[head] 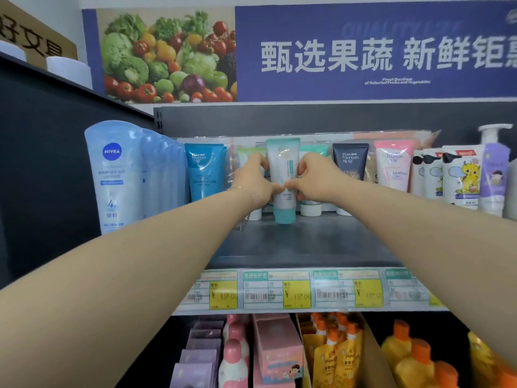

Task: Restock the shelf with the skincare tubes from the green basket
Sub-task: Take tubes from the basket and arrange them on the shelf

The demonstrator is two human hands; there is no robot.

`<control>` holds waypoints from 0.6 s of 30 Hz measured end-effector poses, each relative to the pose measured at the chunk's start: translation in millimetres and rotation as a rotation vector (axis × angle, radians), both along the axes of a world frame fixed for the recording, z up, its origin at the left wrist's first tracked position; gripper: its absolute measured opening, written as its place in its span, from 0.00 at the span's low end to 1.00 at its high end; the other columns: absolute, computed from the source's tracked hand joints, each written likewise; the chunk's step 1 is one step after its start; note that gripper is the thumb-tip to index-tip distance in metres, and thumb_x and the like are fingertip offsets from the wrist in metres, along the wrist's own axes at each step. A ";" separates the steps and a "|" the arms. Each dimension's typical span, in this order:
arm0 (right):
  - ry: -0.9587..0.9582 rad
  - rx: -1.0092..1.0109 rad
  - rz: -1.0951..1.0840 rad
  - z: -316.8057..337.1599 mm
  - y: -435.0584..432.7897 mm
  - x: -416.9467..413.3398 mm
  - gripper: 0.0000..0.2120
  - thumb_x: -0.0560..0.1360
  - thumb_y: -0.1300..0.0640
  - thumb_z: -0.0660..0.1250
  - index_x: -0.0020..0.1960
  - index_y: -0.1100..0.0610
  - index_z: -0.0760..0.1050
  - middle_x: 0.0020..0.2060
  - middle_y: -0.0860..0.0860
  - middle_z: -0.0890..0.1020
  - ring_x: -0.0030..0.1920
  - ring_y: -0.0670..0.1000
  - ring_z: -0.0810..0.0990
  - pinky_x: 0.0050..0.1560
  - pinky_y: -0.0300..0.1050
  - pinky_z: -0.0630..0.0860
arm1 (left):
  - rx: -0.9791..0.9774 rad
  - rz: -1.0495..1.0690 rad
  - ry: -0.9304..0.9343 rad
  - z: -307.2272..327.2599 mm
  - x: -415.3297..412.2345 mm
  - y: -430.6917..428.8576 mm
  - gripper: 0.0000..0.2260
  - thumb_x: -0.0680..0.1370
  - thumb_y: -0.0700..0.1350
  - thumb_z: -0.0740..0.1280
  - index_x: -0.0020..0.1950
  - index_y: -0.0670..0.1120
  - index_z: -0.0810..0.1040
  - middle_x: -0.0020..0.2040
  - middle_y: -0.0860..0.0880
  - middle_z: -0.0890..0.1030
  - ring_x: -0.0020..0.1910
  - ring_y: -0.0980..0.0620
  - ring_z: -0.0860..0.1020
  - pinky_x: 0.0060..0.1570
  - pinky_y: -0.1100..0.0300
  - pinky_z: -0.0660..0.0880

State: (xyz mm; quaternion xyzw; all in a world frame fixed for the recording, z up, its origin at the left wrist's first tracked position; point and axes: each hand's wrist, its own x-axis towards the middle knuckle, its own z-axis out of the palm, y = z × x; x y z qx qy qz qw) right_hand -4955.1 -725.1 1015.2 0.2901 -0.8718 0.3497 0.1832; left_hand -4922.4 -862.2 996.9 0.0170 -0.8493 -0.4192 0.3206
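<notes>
Head view: left hand (256,182) and right hand (314,177) both grip one teal-capped tube (283,180). It stands cap-down on the shelf (307,247).

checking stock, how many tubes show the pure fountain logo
3: blue tube left of the left hand, navy tube right of the right hand, pink tube beside it. Others may be hidden.

The dark grey metal shelf (307,245) looks matt and smooth, with a faint sheen. The white-and-teal plastic tube (284,175) is glossy and smooth. The pale blue plastic bottles (114,177) have a satin finish. The paper price labels (263,292) sit behind a shiny clear plastic strip (312,289). The brown cardboard box (33,35) is matt.
</notes>
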 end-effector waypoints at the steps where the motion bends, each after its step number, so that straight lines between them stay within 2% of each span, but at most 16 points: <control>1: -0.006 0.000 -0.001 -0.2 -0.7 -2.7 0.13 0.72 0.58 0.73 0.33 0.53 0.71 0.37 0.54 0.82 0.44 0.57 0.84 0.51 0.55 0.81 | -0.006 -0.003 -0.001 0.1 -2.4 0.0 0.17 0.72 0.38 0.74 0.51 0.47 0.67 0.50 0.40 0.81 0.45 0.42 0.83 0.31 0.60 0.75; 3: -0.011 0.003 -0.006 -0.2 -1.1 -6.9 0.14 0.72 0.59 0.73 0.33 0.54 0.71 0.36 0.54 0.81 0.45 0.57 0.83 0.51 0.54 0.81 | -0.006 -0.014 -0.002 0.1 -5.4 0.5 0.17 0.72 0.37 0.74 0.51 0.46 0.67 0.51 0.40 0.80 0.47 0.41 0.82 0.32 0.59 0.77; 8: -0.021 0.003 -0.009 -3.9 1.8 -12.1 0.15 0.73 0.59 0.72 0.33 0.53 0.69 0.31 0.49 0.76 0.44 0.55 0.81 0.47 0.46 0.78 | -0.005 -0.019 -0.013 -4.0 -9.5 2.0 0.17 0.73 0.38 0.74 0.53 0.45 0.67 0.53 0.41 0.80 0.49 0.42 0.81 0.25 0.67 0.72; 10: -0.035 -0.005 -0.007 -5.3 2.5 -14.5 0.15 0.73 0.59 0.72 0.32 0.54 0.69 0.30 0.50 0.77 0.44 0.56 0.83 0.49 0.50 0.80 | -0.006 -0.021 -0.015 -4.9 -11.3 2.1 0.16 0.73 0.39 0.74 0.53 0.45 0.68 0.53 0.41 0.80 0.50 0.43 0.81 0.24 0.68 0.72; 14: -0.074 -0.033 0.006 -5.8 2.6 -17.3 0.14 0.74 0.61 0.72 0.33 0.56 0.71 0.31 0.53 0.79 0.43 0.57 0.85 0.50 0.55 0.81 | -0.016 -0.013 -0.015 -4.7 -14.2 1.8 0.16 0.73 0.39 0.73 0.53 0.46 0.67 0.52 0.42 0.80 0.51 0.43 0.81 0.30 0.65 0.74; 18: -0.078 -0.059 0.014 -7.2 -0.6 -19.9 0.13 0.74 0.60 0.72 0.35 0.55 0.69 0.39 0.56 0.81 0.45 0.58 0.84 0.51 0.56 0.81 | -0.021 0.001 -0.018 -5.7 -15.8 0.1 0.16 0.74 0.39 0.73 0.55 0.44 0.68 0.53 0.41 0.80 0.51 0.43 0.81 0.28 0.66 0.72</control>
